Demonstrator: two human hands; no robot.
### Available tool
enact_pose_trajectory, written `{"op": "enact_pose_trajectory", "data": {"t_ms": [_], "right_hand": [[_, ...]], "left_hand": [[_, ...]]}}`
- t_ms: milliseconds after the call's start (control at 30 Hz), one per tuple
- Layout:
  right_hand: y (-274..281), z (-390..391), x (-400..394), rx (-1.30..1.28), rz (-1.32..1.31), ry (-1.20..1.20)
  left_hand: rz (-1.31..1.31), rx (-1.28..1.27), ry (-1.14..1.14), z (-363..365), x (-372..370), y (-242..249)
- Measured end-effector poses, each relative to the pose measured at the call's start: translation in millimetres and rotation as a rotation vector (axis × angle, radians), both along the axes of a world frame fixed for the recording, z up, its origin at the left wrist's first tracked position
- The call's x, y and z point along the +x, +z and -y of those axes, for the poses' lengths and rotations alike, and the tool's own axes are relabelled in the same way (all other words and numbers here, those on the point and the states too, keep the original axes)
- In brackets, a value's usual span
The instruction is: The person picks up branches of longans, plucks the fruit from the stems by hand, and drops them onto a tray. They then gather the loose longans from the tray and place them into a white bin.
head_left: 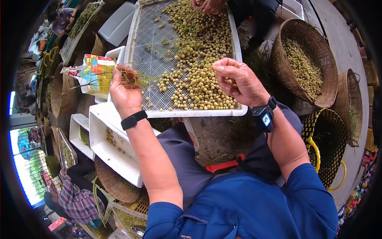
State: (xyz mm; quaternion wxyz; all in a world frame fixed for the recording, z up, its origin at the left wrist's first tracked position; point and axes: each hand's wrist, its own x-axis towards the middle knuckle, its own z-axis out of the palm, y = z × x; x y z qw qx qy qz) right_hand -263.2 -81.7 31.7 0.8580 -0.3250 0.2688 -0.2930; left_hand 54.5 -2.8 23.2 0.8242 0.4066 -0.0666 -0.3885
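My left hand (pixel 126 89) is closed on a bunch of thin green stems (pixel 137 79), above the left edge of a white mesh tray (pixel 147 40). Bare twig ends stick out to its left and fine stalks to its right. My right hand (pixel 241 81) hovers over the tray's right side, thumb and forefinger pinched and the other fingers curled. Whatever it may hold is too small to make out. Small round yellow-green fruits (pixel 199 85) cover the tray's middle and right, with loose stalks among them.
Another person's hands (pixel 210 5) work at the tray's far edge. To the right stand a wicker basket (pixel 292 73) of fruit and a black-and-yellow woven basket (pixel 326 137). White foam boxes (pixel 113 135) and a colourful plastic package (pixel 97 73) sit left.
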Motion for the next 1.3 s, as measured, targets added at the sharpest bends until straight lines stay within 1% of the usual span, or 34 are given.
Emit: {"op": "enact_pose_trajectory", "data": {"t_ms": [33, 133, 200, 267, 300, 367, 400, 467, 500, 533, 567, 600, 633, 667, 733, 767, 800, 867, 900, 933, 1000, 1033, 1067, 1133, 1167, 1200, 1267, 1300], "right_hand": [[1, -1, 0, -0.006, -0.018, -0.004], [4, -3, 0, -0.016, -0.029, -0.01], [3, -6, 3, -0.038, -0.044, -0.025], [-1, -7, 9, -0.021, -0.107, -0.056], [-8, -9, 15, -0.05, -0.163, -0.028], [-26, -22, 38, -0.065, -0.266, 0.094], [-34, -31, 54, -0.087, -0.341, 0.165], [-49, -50, 83, -0.216, -0.412, 0.356], [-58, -60, 98, -0.279, -0.4, 0.416], [-69, -68, 110, -0.343, -0.389, 0.475], [-90, -75, 118, -0.408, -0.366, 0.451], [-93, -77, 124, -0.473, -0.346, 0.425], [-96, -74, 118, -0.21, -0.348, 0.422], [-99, -67, 112, -0.15, -0.391, 0.378], [-94, -38, 85, -0.076, -0.481, 0.255], [-94, -23, 71, -0.008, -0.498, 0.147], [-94, -8, 56, 0.057, -0.511, 0.037], [-90, 16, 32, 0.122, -0.49, -0.098], [-79, 21, 24, 0.12, -0.453, -0.131], [-70, 26, 18, 0.096, -0.493, -0.111], [-57, 29, 13, 0.061, -0.519, -0.068], [-62, 33, 9, -0.18, -0.606, -0.006], [-55, 33, -11, -0.672, -0.667, 0.102], [-36, 37, -15, -0.689, -0.644, 0.013], [-25, 37, -16, -0.572, -0.622, -0.034], [-15, 35, -16, -0.569, -0.615, -0.039], [2, 27, -14, -0.413, -0.46, -0.046], [12, 22, -12, -0.544, -0.533, -0.019]], "left_hand": [[-0.02, 0.006, 0.031, -1, 4, 0], [-0.013, -0.02, 0.007, -6, 9, 1], [-0.034, -0.011, 0.039, -7, 8, 3], [-0.052, 0.004, 0.094, -13, 14, 11], [-0.03, -0.028, 0.08, -21, 20, 15], [-0.035, -0.106, 0.024, -34, 37, 15], [-0.034, -0.1, 0.026, -39, 42, 15], [-0.017, -0.099, 0.087, -48, 48, 18], [-0.064, -0.076, 0.14, -49, 47, 21], [-0.067, -0.081, 0.146, -50, 49, 22], [-0.051, -0.072, 0.153, -50, 50, 22], [-0.038, -0.065, 0.159, -47, 50, 21], [-0.049, -0.069, 0.157, -45, 51, 20], [-0.054, -0.079, 0.124, -44, 53, 20], [-0.069, -0.111, 0.052, -40, 54, 18], [-0.033, -0.112, -0.019, -40, 57, 15], [-0.048, -0.126, -0.026, -36, 53, 16], [-0.011, -0.068, 0.032, -28, 41, 22], [0.033, -0.085, 0.01, -26, 36, 23], [0.026, -0.094, 0.004, -25, 35, 20], [0.137, -0.045, -0.046, -20, 29, 16], [0.14, -0.045, -0.048, -18, 18, 15], [0.143, -0.052, -0.057, -14, 8, 15], [0.334, 0.104, -0.284, -5, -14, 16], [0.519, 0.218, -0.281, 1, -35, 12], [0.589, 0.288, -0.351, 4, -60, 15], [0.806, 0.507, -0.53, 11, -106, 8], [0.973, 0.502, -0.561, 14, -125, -11]]}}
